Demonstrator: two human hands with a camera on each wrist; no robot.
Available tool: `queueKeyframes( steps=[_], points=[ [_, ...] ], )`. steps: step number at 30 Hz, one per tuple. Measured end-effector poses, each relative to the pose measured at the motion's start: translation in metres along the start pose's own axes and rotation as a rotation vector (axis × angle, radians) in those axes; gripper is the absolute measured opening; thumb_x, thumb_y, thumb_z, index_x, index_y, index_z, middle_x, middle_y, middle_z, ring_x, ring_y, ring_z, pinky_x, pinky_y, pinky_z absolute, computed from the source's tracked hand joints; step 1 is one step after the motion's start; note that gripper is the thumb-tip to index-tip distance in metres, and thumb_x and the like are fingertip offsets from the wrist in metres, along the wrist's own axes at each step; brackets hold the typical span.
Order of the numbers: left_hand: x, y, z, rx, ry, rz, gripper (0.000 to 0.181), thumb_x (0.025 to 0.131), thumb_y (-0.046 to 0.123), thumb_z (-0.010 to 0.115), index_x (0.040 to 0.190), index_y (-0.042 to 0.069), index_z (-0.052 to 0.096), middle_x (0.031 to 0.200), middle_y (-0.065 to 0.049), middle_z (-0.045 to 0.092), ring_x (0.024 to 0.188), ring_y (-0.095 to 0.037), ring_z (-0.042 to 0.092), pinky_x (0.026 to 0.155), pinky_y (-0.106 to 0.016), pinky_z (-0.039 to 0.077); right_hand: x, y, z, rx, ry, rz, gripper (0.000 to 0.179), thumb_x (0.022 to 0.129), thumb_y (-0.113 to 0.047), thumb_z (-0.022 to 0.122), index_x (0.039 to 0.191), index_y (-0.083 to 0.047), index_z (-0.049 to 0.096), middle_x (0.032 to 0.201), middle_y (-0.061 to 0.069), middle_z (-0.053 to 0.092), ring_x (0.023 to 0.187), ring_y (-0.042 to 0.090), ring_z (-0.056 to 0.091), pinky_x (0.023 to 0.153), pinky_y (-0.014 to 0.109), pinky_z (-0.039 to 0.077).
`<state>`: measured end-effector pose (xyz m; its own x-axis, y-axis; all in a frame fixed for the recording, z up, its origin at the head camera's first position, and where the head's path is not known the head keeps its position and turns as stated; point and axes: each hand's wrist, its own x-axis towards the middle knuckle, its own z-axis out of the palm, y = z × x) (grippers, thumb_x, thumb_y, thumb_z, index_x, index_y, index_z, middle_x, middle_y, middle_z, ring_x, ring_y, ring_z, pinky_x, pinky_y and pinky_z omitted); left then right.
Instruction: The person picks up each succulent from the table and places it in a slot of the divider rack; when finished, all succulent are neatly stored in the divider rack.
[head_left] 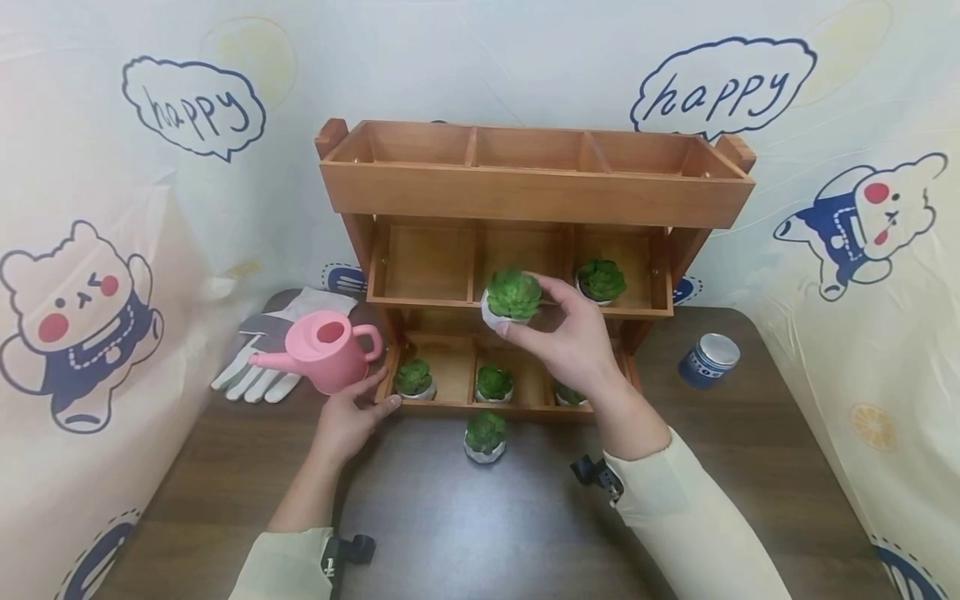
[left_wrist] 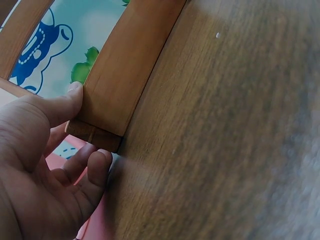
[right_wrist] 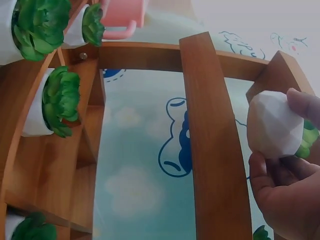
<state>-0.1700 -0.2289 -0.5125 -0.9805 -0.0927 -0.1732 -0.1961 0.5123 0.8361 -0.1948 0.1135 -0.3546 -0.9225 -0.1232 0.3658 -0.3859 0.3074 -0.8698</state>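
My right hand point(head_left: 576, 340) grips a potted succulent point(head_left: 512, 295) by its white pot, in front of the middle tier of a wooden plant stand point(head_left: 525, 193). In the right wrist view, thumb and fingers pinch the faceted pot point(right_wrist: 275, 126), with its green leaves partly hidden behind. My left hand point(head_left: 348, 423) holds the front left corner of the bottom tier; in the left wrist view the thumb lies against the front board point(left_wrist: 125, 70) and the fingers curl at its end. Another succulent point(head_left: 602, 280) sits in the middle tier's right compartment.
The bottom tier bears a succulent in each compartment: left point(head_left: 415, 379), middle point(head_left: 494, 382) and right, partly hidden by my arm. One more succulent point(head_left: 485, 437) stands on the table before the stand. A pink watering can point(head_left: 327, 350) and gloves point(head_left: 262, 371) lie left; a blue tin point(head_left: 708, 360) stands right.
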Motion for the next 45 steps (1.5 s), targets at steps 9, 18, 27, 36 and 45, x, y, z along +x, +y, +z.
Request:
queueKeyframes(
  steps=[9,18,27,36,45],
  points=[
    [0.0,0.0,0.0,0.011,0.001,0.019,0.071,0.09,0.045,0.081,0.153,0.026,0.054,0.156,-0.016,0.05,0.14,-0.044,0.049,0.109,-0.062,0.044,0.015,-0.002,0.004,0.009,0.022,0.033,0.062,0.079,-0.026,0.092,0.133,-0.01,0.067,0.121,0.004,0.069,0.103,0.018,0.068,0.088,0.041,0.06],
    [0.002,-0.002,0.001,0.013,0.001,0.012,0.072,0.088,0.047,0.082,0.153,0.028,0.054,0.156,-0.015,0.05,0.141,-0.043,0.049,0.109,-0.061,0.045,0.031,-0.003,0.008,-0.069,0.046,0.044,0.063,0.077,-0.03,0.091,0.132,-0.009,0.068,0.112,0.004,0.073,0.097,0.018,0.07,0.082,0.038,0.059],
    [0.001,-0.002,0.0,0.014,-0.002,0.016,0.072,0.089,0.046,0.081,0.153,0.028,0.053,0.158,-0.016,0.048,0.141,-0.045,0.047,0.109,-0.062,0.044,0.042,-0.003,0.008,-0.204,-0.025,0.052,0.069,0.078,-0.032,0.09,0.139,-0.011,0.064,0.121,0.006,0.071,0.101,0.022,0.07,0.087,0.04,0.058],
    [0.002,-0.002,0.001,0.018,0.002,0.003,0.072,0.088,0.047,0.082,0.152,0.028,0.055,0.154,-0.016,0.051,0.139,-0.044,0.051,0.108,-0.062,0.046,0.049,-0.008,0.005,-0.343,-0.096,0.081,0.07,0.079,-0.031,0.09,0.139,-0.008,0.063,0.123,0.011,0.072,0.105,0.024,0.069,0.092,0.042,0.056],
    [0.001,-0.001,-0.001,0.017,0.002,-0.002,0.071,0.089,0.047,0.081,0.153,0.029,0.054,0.155,-0.016,0.051,0.139,-0.043,0.05,0.108,-0.062,0.046,0.051,-0.008,0.001,-0.32,-0.178,0.127,0.075,0.083,-0.029,0.088,0.148,-0.008,0.056,0.136,0.013,0.066,0.115,0.025,0.069,0.098,0.041,0.056]
  ],
)
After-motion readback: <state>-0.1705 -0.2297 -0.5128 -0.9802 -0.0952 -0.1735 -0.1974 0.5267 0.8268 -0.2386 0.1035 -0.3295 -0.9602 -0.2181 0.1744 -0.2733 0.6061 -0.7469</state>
